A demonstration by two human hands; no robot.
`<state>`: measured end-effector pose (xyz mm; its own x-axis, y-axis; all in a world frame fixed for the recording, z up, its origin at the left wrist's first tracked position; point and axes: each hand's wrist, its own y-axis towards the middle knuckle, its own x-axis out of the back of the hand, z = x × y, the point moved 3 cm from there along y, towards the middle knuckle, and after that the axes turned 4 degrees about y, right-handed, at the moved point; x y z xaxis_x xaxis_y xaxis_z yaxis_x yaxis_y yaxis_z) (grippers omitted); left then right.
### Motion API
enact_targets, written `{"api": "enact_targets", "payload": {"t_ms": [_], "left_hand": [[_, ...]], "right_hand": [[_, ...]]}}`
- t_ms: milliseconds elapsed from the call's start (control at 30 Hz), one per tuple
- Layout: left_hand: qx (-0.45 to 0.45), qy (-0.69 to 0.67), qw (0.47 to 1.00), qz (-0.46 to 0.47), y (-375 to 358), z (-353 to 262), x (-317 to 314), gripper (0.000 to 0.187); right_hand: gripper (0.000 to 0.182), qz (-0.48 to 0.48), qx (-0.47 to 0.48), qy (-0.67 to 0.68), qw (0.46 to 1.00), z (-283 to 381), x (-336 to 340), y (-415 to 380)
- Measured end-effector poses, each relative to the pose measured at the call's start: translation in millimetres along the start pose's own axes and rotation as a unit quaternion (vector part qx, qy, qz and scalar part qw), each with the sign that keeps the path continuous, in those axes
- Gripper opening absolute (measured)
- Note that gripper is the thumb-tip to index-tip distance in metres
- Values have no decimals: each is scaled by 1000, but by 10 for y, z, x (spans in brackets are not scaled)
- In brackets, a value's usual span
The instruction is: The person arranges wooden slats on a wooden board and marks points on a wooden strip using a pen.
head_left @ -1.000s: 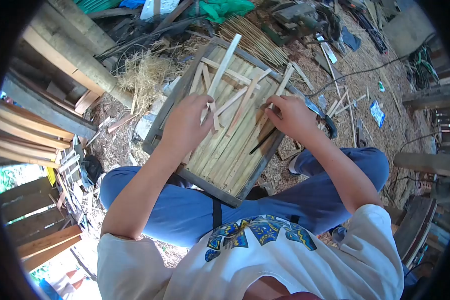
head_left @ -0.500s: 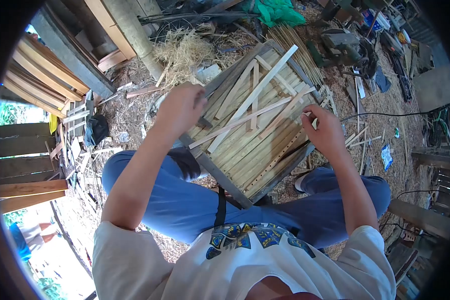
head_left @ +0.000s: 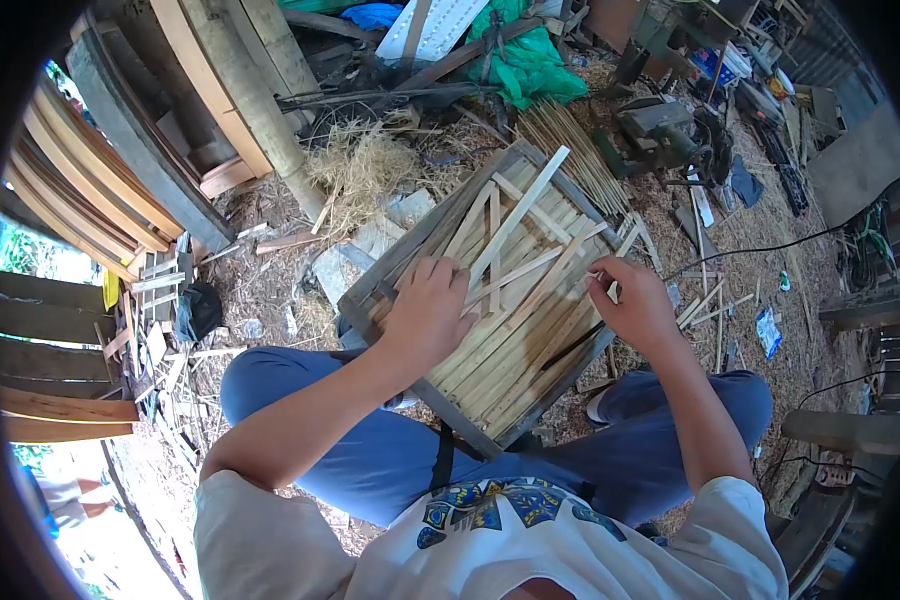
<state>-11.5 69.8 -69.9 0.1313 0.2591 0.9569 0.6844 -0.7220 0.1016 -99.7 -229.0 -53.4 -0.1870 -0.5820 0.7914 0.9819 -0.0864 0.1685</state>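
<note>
A wooden frame filled with slats stands tilted between my knees, with loose light strips lying across it. My left hand is over the left part of the frame, at the lower ends of the strips, its fingers bent downward; whether it holds anything is hidden. On the right side, my right hand has thumb and forefinger curled together near the frame's edge, and what lies between the fingertips is too small to make out. A dark narrow gap or piece shows among the slats below it.
Straw and a bundle of thin sticks lie beyond the frame. A green plastic sheet is at the top, with a machine to its right. A black cable runs along the right. Curved planks stand at the left.
My left hand has moved right and down onto the slats. My right hand stays near the frame's right side. The view has shifted, so the frame appears lower.
</note>
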Motion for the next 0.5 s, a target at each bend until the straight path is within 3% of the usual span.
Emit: {"api": "enact_targets", "payload": {"t_ms": [200,300,400,500], "left_hand": [[56,-81,994,54,-21,106,-183,58],[54,-68,995,45,-19,91,-171,53],[59,-86,994,43,-16,72,-147,48],[59,-107,992,31,-14,56,-87,46]], "right_hand": [[21,0,5,12,1000,10,20,-53],[27,21,0,18,1000,-22,-50,-66],[38,70,-22,11,997,-5,-134,-76],[51,96,27,48,994,51,-211,-42]]}}
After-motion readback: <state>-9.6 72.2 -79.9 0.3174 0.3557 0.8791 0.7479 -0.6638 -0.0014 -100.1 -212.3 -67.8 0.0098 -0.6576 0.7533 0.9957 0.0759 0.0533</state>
